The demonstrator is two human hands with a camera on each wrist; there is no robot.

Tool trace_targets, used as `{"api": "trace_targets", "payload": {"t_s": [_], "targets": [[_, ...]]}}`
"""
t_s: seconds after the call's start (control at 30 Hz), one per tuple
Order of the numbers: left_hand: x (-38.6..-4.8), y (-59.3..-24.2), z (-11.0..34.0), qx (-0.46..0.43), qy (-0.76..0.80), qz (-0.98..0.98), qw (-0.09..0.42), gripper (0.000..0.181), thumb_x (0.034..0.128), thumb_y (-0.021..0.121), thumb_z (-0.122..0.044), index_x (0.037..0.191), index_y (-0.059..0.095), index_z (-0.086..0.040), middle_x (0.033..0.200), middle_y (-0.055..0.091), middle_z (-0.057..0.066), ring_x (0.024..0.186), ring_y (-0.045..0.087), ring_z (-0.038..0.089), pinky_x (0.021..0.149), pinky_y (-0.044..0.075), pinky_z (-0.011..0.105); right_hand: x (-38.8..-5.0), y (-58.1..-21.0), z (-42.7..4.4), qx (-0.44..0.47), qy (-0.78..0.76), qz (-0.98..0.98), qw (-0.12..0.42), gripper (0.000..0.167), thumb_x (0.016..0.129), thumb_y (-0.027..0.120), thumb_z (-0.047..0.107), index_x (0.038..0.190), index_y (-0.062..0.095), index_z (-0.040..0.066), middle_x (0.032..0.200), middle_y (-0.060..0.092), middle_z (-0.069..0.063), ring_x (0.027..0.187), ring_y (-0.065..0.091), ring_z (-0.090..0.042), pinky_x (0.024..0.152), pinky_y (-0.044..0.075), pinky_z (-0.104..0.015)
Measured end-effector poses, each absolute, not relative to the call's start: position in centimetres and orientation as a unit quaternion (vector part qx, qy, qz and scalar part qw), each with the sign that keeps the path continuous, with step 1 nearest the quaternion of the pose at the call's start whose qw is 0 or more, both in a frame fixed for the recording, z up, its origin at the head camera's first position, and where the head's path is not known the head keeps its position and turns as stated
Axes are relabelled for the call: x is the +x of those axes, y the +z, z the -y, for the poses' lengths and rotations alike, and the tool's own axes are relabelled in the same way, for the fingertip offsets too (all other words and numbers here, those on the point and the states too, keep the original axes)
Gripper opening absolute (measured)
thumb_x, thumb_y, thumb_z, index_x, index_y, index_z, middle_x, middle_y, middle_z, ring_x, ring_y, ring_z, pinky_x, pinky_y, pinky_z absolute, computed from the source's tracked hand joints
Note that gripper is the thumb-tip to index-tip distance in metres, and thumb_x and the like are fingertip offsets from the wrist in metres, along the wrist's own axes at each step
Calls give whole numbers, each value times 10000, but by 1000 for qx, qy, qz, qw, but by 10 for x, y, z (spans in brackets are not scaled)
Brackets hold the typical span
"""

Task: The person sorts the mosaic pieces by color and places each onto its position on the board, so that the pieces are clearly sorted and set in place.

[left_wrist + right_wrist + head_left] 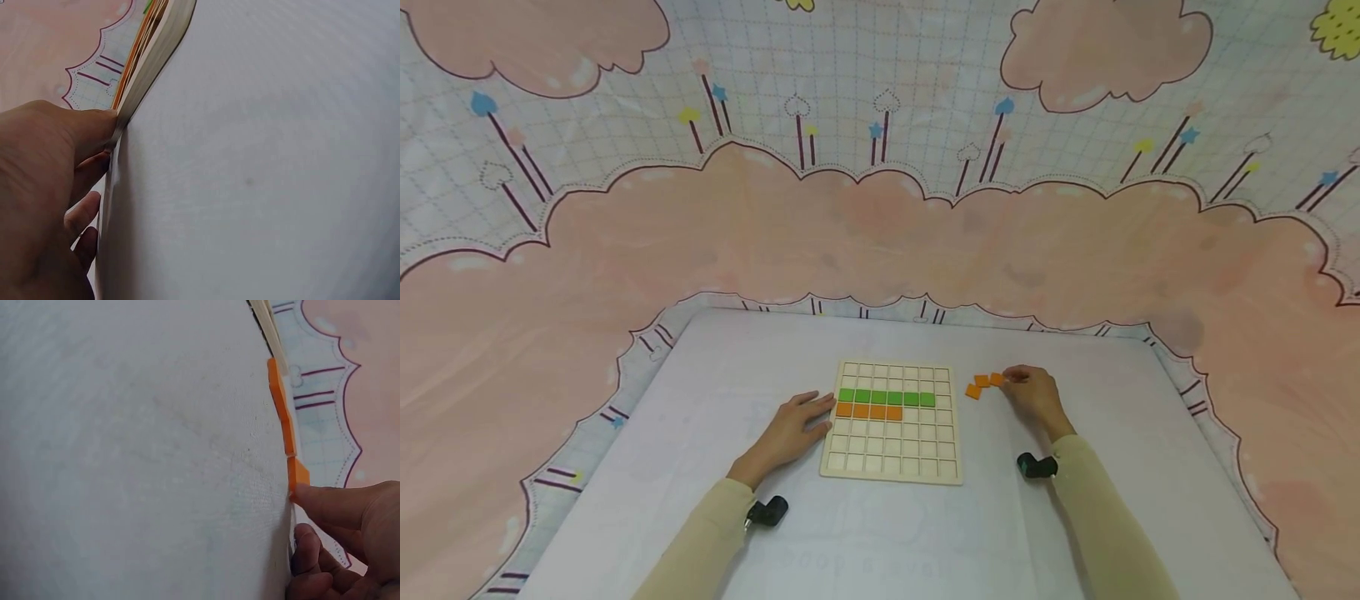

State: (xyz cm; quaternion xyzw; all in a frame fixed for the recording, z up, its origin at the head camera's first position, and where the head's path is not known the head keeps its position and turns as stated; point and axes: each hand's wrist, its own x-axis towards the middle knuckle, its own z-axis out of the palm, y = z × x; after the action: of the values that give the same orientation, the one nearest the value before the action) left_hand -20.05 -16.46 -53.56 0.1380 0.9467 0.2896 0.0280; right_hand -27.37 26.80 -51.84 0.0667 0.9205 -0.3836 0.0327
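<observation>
A square pale wooden grid board [891, 467] lies on the table, with a row of green tiles [887, 397] and, just below it, a shorter row of orange tiles [869, 412]. My left hand [790, 429] rests at the board's left edge, fingers extended. In the left wrist view, its thumb [97, 128] touches the board's side [164, 37]. To the right of the board, my right hand [1033, 396] pinches the nearest of a few loose orange tiles [982, 381]. The right wrist view has the thumb on that orange tile [299, 474], the other fingers curled below.
The white table [760, 350] extends around the board. Behind it and along its sides hangs a pink and white patterned cloth [865, 242]. A small black device [1037, 466] sits by the right wrist and a similar black device [769, 511] by the left.
</observation>
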Motion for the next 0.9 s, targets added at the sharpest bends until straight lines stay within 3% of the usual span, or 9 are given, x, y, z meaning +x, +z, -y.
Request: {"api": "trace_targets", "payload": {"t_s": [0.47,0.9], "targets": [[-202,-537,165,142,286,-947,28,505,956,638,-257,1429,519,-125,1524,472,6,1455,344,329,1160,306,592,-266,-519,-273,61,-415,-908,12,215,921,638,136,1095,652,11,1068,680,-181,937,608,-261,709,452,-232],[-204,-539,166,134,288,-947,34,514,958,637,-277,1439,507,-152,1531,463,0,1462,329,327,1162,303,594,-255,-509,-263,61,-418,-906,2,186,956,635,153,1091,660,29,1119,686,-192,971,650,-288,753,537,-280]]}}
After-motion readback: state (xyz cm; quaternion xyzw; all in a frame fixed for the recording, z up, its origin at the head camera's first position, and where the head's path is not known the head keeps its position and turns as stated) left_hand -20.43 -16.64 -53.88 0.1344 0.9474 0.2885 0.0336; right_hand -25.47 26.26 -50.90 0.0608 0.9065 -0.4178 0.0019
